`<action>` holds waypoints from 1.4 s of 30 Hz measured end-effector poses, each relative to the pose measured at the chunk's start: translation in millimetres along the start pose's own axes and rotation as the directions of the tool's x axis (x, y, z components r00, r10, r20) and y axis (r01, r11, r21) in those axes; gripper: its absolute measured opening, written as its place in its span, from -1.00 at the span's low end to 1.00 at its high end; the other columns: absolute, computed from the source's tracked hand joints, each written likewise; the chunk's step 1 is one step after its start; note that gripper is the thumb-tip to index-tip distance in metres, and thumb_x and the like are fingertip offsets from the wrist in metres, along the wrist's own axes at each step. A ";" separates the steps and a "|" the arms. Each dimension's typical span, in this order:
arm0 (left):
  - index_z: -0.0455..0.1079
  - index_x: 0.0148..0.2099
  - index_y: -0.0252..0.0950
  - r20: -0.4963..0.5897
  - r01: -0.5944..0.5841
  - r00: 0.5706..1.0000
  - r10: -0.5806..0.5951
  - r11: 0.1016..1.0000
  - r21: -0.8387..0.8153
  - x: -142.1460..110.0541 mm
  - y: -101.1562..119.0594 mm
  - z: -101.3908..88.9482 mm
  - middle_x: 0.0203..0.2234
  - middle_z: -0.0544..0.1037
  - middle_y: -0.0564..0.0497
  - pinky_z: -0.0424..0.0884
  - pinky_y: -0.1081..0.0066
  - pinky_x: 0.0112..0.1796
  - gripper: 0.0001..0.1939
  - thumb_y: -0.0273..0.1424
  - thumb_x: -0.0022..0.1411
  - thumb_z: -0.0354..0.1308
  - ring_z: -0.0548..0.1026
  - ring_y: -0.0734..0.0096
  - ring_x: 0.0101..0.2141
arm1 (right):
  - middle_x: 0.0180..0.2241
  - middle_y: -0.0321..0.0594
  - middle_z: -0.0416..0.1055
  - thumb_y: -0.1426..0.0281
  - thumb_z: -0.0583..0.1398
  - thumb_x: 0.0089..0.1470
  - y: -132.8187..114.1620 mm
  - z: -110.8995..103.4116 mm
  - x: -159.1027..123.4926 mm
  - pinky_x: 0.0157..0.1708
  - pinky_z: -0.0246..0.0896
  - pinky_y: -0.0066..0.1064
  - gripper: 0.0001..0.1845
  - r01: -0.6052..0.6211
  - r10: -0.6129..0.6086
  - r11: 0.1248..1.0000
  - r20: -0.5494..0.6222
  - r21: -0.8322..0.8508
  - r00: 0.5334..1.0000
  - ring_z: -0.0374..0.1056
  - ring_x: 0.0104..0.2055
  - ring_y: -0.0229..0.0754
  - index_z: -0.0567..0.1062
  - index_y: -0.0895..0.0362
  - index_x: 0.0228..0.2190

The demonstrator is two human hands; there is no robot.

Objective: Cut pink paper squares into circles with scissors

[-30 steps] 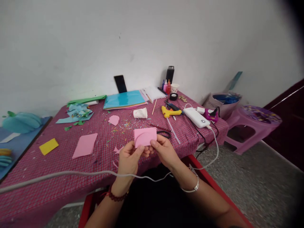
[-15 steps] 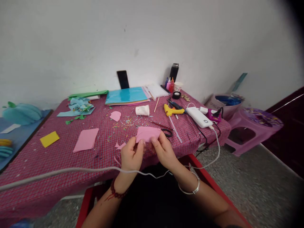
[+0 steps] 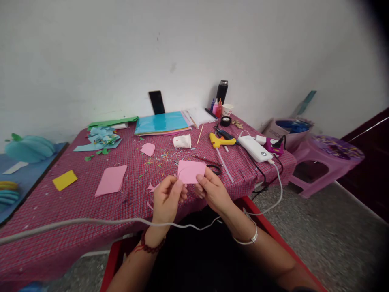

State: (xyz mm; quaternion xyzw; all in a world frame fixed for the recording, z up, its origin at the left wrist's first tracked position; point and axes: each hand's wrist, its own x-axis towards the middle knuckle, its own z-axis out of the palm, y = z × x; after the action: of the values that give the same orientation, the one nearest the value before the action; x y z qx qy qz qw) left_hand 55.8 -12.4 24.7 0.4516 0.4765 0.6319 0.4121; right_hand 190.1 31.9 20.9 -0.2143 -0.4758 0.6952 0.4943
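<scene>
A small pink sheet of paper [image 3: 191, 172] with a curved line on its face is held up over the table's front edge. My right hand [image 3: 214, 192] pinches its lower right corner, thumb in front and fingers behind. At the lower left corner is my left hand [image 3: 167, 198], its fingers loosely curled and its thumb apart, just off the paper's face. Behind the pink sheet lie dark-handled scissors [image 3: 214, 169], partly covered. Pink paper scraps [image 3: 152, 187] rest beside my left hand. Further left lies a larger pink sheet [image 3: 111, 181].
A white cable [image 3: 121, 221] crosses over my left wrist. On the checked tablecloth [image 3: 82, 178] are a paper cup [image 3: 182, 141], a yellow glue gun [image 3: 221, 140], a white power bank [image 3: 254, 148], a blue folder [image 3: 162, 122] and a yellow paper piece [image 3: 65, 180]. A pink stool [image 3: 319, 162] stands right.
My left thumb has slid off the front of the pink paper, and that hand has loosened. My right hand keeps its hold; the sheet has tilted to face me more.
</scene>
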 end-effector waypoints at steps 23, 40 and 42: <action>0.28 -0.60 -0.23 0.335 0.161 0.937 -0.095 0.972 -0.173 28.0 2.6 -20.8 -0.76 0.25 0.09 0.09 0.47 -0.66 -0.54 0.01 0.10 0.15 0.19 0.52 -0.72 | -0.67 -0.53 0.07 0.26 0.20 0.10 -3.4 7.6 -2.4 -0.67 -0.17 -0.51 -0.76 -0.126 0.116 0.986 0.089 0.108 0.989 -0.12 -0.70 -0.41 0.32 0.11 -0.24; 0.22 -0.59 -0.28 0.398 0.026 0.917 -0.030 1.000 0.016 29.3 -0.3 -31.8 -0.75 0.26 0.14 0.10 0.48 -0.62 -0.57 -0.18 0.27 0.06 0.20 0.56 -0.69 | -0.63 -0.49 0.09 0.24 0.13 0.18 0.4 -3.4 -4.5 -0.66 -0.14 -0.51 -0.78 0.006 -0.002 0.996 0.041 -0.093 0.999 -0.07 -0.67 -0.39 0.34 0.10 -0.18; 0.21 -0.60 -0.28 0.392 -0.007 0.920 -0.011 0.999 0.046 29.5 2.0 -31.6 -0.75 0.25 0.14 0.10 0.48 -0.62 -0.56 -0.20 0.28 0.06 0.20 0.57 -0.69 | -0.62 -0.48 0.10 0.24 0.12 0.19 -0.6 -4.0 -5.2 -0.66 -0.13 -0.51 -0.78 0.018 -0.013 0.992 0.038 -0.123 0.999 -0.06 -0.66 -0.39 0.35 0.10 -0.20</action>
State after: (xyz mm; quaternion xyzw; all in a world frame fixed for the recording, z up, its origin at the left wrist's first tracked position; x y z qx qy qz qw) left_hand 17.8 8.0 27.5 0.5779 0.3996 0.5170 0.4890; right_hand 195.7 29.1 18.6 -0.2278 -0.5285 0.6644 0.4768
